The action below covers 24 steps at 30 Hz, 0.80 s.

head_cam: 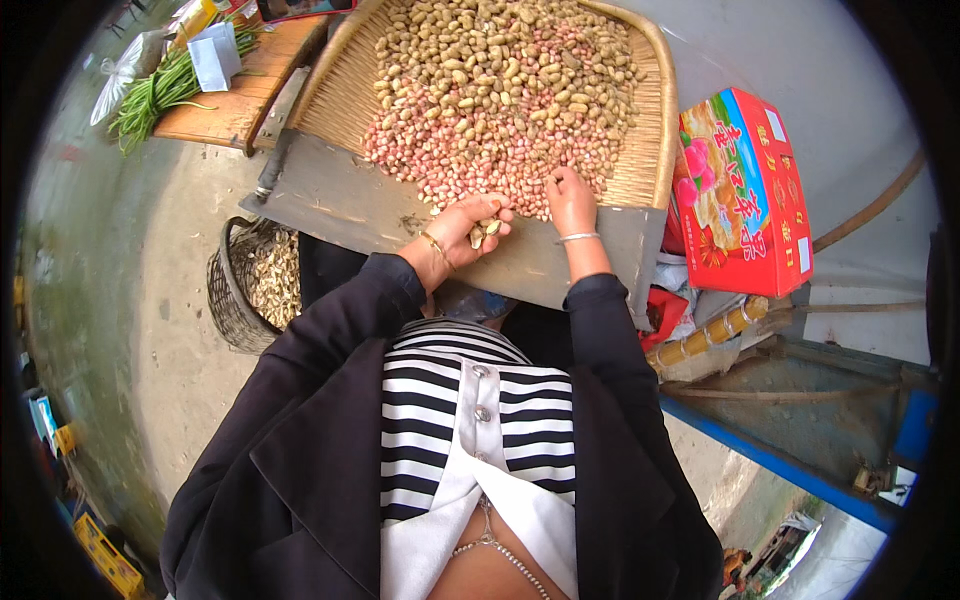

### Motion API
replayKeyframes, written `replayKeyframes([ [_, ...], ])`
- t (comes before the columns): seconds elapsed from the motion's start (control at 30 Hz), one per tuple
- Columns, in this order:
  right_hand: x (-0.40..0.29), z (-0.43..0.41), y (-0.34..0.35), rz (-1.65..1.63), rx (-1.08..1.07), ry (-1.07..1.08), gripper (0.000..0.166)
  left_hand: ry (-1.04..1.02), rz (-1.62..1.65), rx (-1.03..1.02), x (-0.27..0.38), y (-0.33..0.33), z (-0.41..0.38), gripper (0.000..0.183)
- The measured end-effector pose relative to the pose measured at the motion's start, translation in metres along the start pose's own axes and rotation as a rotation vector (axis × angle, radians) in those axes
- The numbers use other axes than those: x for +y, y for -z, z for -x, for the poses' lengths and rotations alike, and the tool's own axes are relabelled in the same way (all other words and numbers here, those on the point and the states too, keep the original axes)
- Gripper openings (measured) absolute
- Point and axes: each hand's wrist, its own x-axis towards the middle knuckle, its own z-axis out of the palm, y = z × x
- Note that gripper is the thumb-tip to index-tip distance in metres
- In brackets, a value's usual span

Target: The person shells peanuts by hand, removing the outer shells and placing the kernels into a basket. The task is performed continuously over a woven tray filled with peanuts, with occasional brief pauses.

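Note:
A woven bamboo winnowing tray (663,112) lies in front of me. Unshelled peanuts (480,49) cover its far part, and pink shelled peanut kernels (450,166) spread over the nearer part. My left hand (459,229), palm turned up, holds a few peanut shells (484,234) in its curled fingers above the tray's dark front strip (375,199). To its right, my right hand (574,204) is at the near edge of the kernels, fingers bent down among them. Whether those fingertips pinch anything is hidden.
A dark wicker basket (223,281) with peanut shells (276,277) stands on the floor at left. Green long beans (161,90) lie on a wooden bench (232,112). On the right are a red printed carton (739,195) and a blue-edged metal frame (780,461).

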Motion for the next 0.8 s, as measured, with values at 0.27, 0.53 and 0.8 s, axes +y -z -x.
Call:
replayKeyframes([
  [0.27, -0.088, 0.037, 0.045, -1.294, -0.357, -0.480, 0.019, -0.274, -0.332, -0.106, 0.002, -0.017, 0.010, 0.024],
  [0.53, -0.101, 0.043, 0.058, -1.557, -0.426, -0.603, 0.026, -0.553, -0.655, -0.118, -0.008, 0.000, -0.003, 0.016],
  [0.8, -0.110, 0.052, 0.064, -1.540, -0.428, -0.619, 0.023, -0.819, -1.314, -0.002, 0.000, -0.014, 0.015, 0.012],
])
